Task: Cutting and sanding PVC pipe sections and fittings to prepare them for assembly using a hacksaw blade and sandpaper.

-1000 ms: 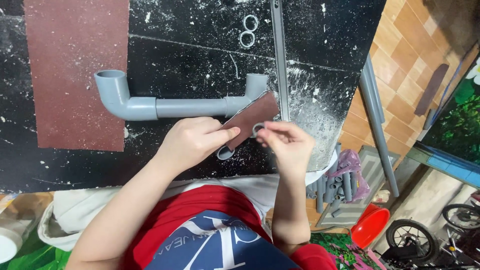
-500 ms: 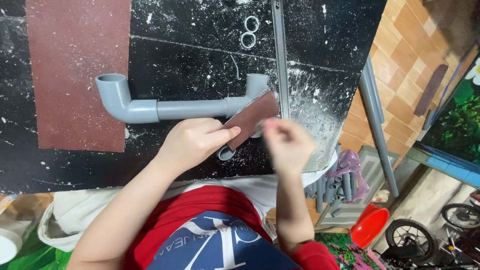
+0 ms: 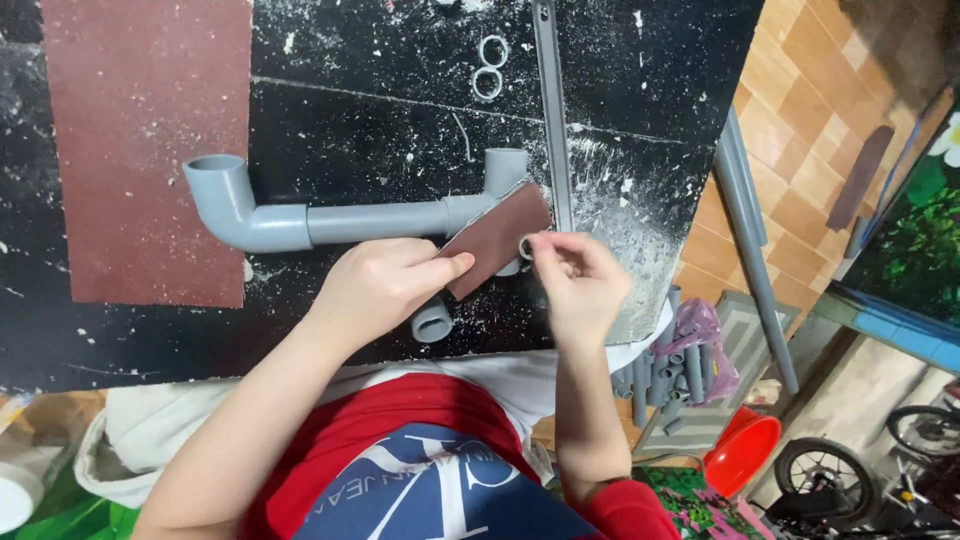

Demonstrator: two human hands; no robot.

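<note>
Head view: at frame centre, the left hand (image 3: 385,285) grips a reddish-brown rectangular sandpaper strip (image 3: 497,237). The right hand (image 3: 580,280) pinches a small grey plastic ring (image 3: 526,247), apparently pressed to the strip, above the black speckled counter (image 3: 380,130). A grey plastic elbow pipe assembly (image 3: 330,215) lies just behind.

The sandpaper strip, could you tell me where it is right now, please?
In the head view, the sandpaper strip is centre frame, held by the left hand, its upper end against the grey pipe assembly, beside the right hand.
</note>
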